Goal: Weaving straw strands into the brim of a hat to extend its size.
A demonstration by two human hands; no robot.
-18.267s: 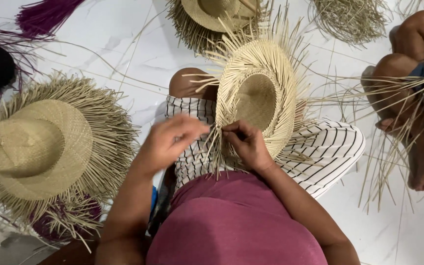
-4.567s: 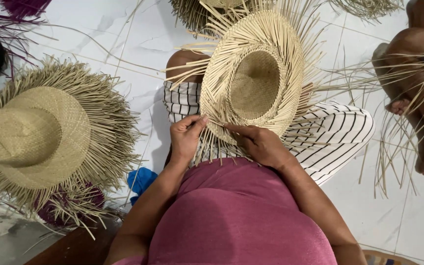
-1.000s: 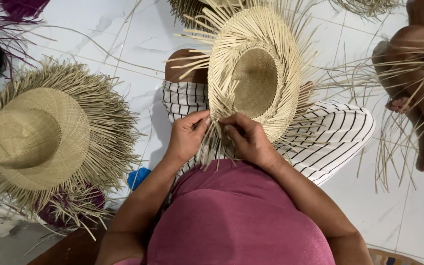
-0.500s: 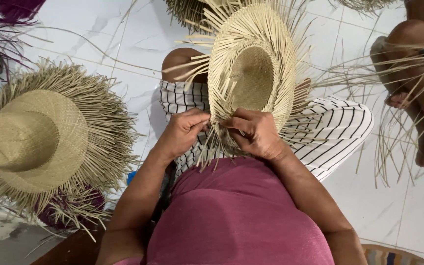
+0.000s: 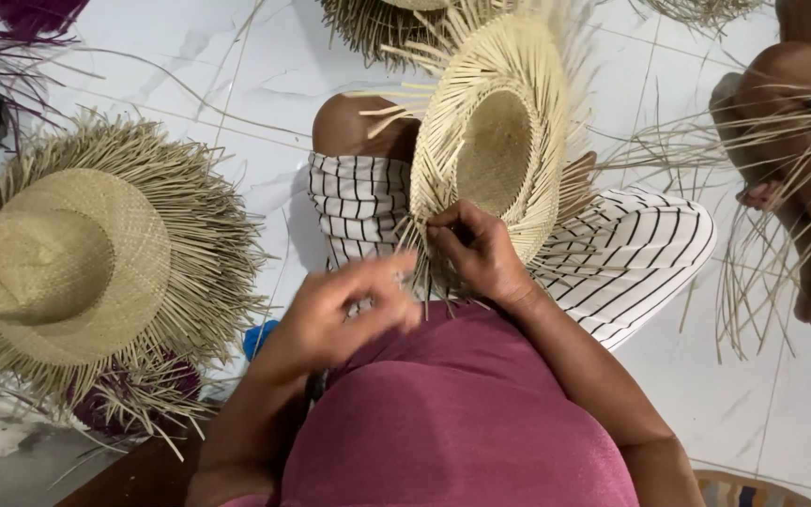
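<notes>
Fingers of the right hand pinch straw strands at the unfinished straw hat brim's near edge, while the blurred left hand, grip loosely curled and empty, hovers just below-left.

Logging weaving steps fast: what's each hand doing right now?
Left hand: blurred, off the straw hat; grip cannot be told.
Right hand: pinching the brim's loose strands.

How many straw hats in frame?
4, maybe more cut off. One on the lap, right hand on its brim; a finished one on the floor at left; one partly cropped at top centre; a fringe at top right.
</notes>
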